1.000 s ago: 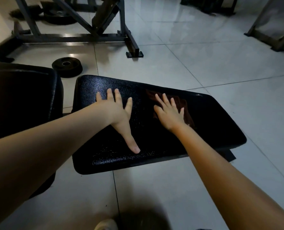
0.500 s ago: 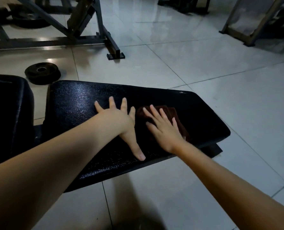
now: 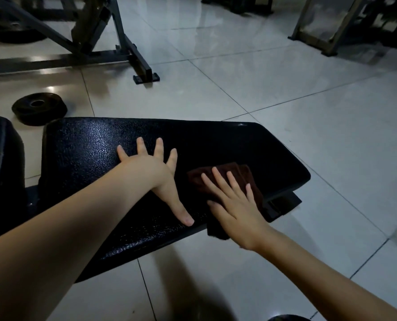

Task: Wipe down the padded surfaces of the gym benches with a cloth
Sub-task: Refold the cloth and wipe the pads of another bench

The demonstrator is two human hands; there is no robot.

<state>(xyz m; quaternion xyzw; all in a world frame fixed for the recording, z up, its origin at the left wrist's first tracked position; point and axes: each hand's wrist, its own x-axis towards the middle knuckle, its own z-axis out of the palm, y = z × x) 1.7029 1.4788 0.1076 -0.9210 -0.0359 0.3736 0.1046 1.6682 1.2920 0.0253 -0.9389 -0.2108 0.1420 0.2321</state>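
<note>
A black padded bench seat (image 3: 83, 154) with a pebbled surface lies across the middle of the view. My left hand (image 3: 153, 174) rests flat on it with fingers spread and the thumb pointing toward me. My right hand (image 3: 234, 205) presses flat on a dark brown cloth (image 3: 243, 174) at the pad's near right edge. The cloth's lower part hangs over that edge. A second black pad (image 3: 0, 172) adjoins on the left.
A black weight plate (image 3: 38, 108) lies on the tiled floor behind the bench. A metal rack frame (image 3: 123, 52) stands at the back left, and another frame (image 3: 320, 40) at the back right. The bench's metal bracket (image 3: 283, 205) sticks out under the right end.
My right hand has drawn the cloth from the pad's middle toward its near edge, so the cloth now hangs over it. My left hand stays flat on the pad. The view has shifted.
</note>
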